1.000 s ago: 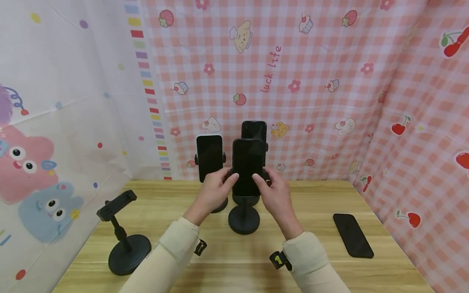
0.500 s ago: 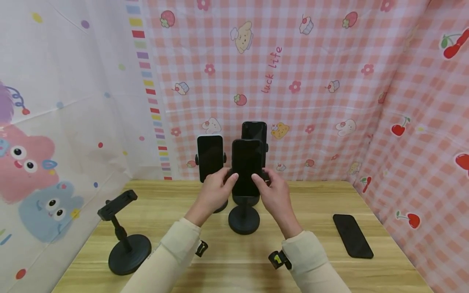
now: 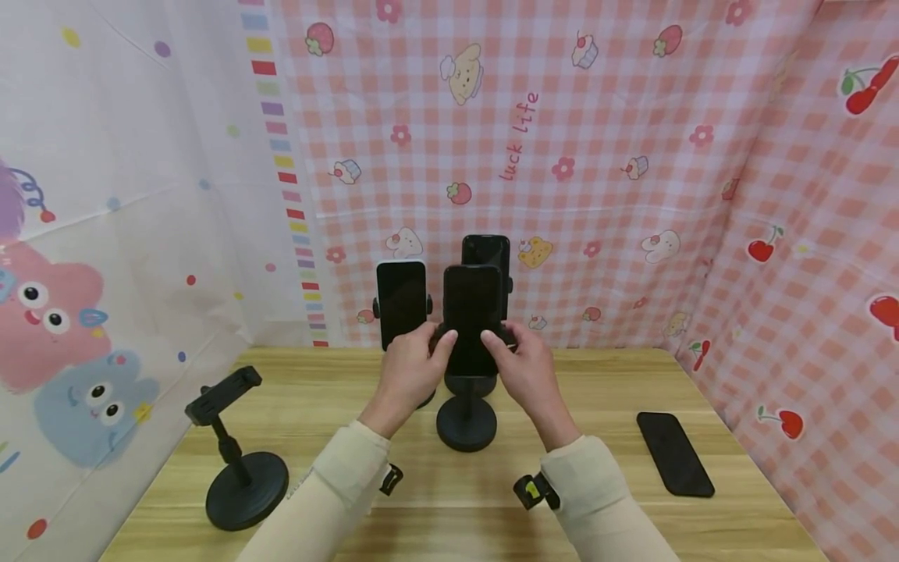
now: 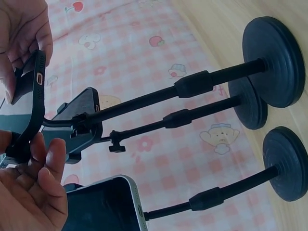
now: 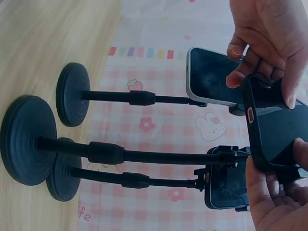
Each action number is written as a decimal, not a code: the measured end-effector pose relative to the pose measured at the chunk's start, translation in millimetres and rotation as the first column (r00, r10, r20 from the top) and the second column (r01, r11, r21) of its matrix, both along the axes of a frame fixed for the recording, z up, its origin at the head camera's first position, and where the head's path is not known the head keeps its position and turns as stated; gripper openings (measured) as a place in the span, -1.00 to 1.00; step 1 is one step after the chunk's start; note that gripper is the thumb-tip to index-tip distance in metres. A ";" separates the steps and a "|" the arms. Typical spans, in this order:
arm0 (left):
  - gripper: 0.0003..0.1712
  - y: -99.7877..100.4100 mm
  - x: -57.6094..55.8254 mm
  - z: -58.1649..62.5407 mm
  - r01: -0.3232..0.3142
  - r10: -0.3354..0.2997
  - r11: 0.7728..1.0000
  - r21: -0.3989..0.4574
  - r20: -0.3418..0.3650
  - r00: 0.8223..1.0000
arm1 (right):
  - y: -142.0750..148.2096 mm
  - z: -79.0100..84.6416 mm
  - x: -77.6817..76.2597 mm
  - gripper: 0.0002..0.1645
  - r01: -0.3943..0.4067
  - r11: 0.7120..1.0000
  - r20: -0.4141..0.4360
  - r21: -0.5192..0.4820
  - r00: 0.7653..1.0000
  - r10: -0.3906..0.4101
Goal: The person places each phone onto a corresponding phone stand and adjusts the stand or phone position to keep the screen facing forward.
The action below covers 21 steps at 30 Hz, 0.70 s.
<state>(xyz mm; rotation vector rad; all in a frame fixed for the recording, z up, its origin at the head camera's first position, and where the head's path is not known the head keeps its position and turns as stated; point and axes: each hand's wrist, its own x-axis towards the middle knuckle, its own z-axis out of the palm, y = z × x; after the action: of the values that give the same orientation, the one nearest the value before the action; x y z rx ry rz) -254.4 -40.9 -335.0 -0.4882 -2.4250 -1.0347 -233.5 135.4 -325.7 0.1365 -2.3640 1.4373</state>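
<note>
A black smartphone (image 3: 473, 297) stands upright in the clamp of a black phone stand, whose round base (image 3: 467, 424) rests on the table. My left hand (image 3: 410, 365) grips the phone and clamp at the left edge, thumb on the screen side, fingers behind. From the right edge my right hand (image 3: 528, 365) holds them in the same way. In the right wrist view the phone (image 5: 281, 132) shows a dark case, and the stand's pole (image 5: 163, 157) runs from the clamp to the base. The clamp's arms are partly hidden by the fingers.
Behind are two more stands: one holds a white-edged phone (image 3: 402, 304), the other a dark phone (image 3: 486, 248). At the left stands a phone stand (image 3: 242, 480) with a bare clamp. A black phone (image 3: 676, 454) lies flat on the wooden table (image 3: 597, 437) at the right.
The held phone has tilted or turned very slightly, its top right corner shifting a little left. Both hands keep their grip in nearly the same place.
</note>
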 end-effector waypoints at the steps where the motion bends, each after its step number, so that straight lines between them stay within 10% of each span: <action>1: -0.67 0.3 0.2 0.1 -0.003 0.003 1.000 0.000 -0.004 1.000 | 0.1 0.4 0.1 -0.57 0.000 1.000 0.004 0.002 1.000 0.000; 21: -0.69 -1.2 3.4 -1.5 -0.005 0.005 1.000 -0.010 -0.053 0.999 | 0.5 0.8 -0.4 -0.63 -0.019 1.000 -0.005 0.023 1.000 0.019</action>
<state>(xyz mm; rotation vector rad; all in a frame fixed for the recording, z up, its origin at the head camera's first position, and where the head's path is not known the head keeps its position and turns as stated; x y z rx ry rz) -250.9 -42.0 -336.6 -0.5062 -2.3852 -0.9956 -233.9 135.8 -324.9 0.1693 -2.3823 1.4169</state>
